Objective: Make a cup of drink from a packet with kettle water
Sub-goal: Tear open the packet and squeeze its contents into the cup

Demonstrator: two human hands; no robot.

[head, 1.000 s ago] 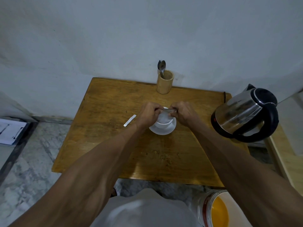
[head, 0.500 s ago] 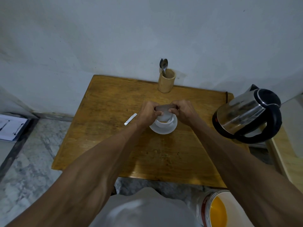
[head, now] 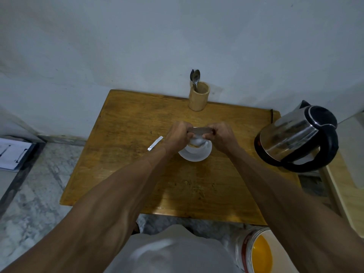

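Note:
A brown packet (head: pixel 200 131) is stretched level between my left hand (head: pixel 177 135) and my right hand (head: pixel 221 135), each pinching one end. Directly under it a white cup (head: pixel 198 143) stands on a white saucer (head: pixel 197 155) in the middle of the wooden table (head: pixel 137 154). The cup is mostly hidden by my fingers. A steel kettle (head: pixel 295 137) with a black lid and handle stands at the table's right edge, apart from my hands.
A torn silver strip (head: pixel 155 143) lies on the table left of my left hand. A bamboo holder (head: pixel 198 99) with spoons (head: pixel 195 77) stands at the back by the wall. An open bucket (head: pixel 260 253) with yellow inside sits on the floor at lower right. A clipboard (head: pixel 13 153) lies far left.
Both hands have risen a little above the cup, and the packet now lies flat and stretched between them instead of bunched at the cup's rim.

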